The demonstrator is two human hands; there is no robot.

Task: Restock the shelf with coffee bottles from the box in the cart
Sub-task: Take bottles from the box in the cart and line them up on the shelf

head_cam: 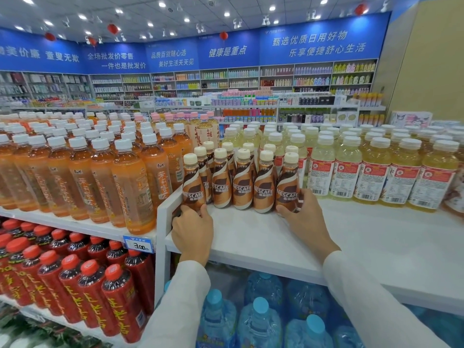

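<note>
Bottles stand upright on the shelf. Left hand has its grip curled round the leftmost bottle at the base; right hand likewise holds the rightmost bottle. The front row lies between them.

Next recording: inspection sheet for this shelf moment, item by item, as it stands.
Surface: white shelf, level.
Job's things: coffee bottles upright in rows on it; box and cart not in view.
Clutter: nothing seen.
Grippers: left hand grips the leftmost coffee bottle; right hand grips the rightmost coffee bottle.
Cables: nothing seen.
Surroundings: orange tea bottles left, pale yellow drinks right, water jugs below.
</note>
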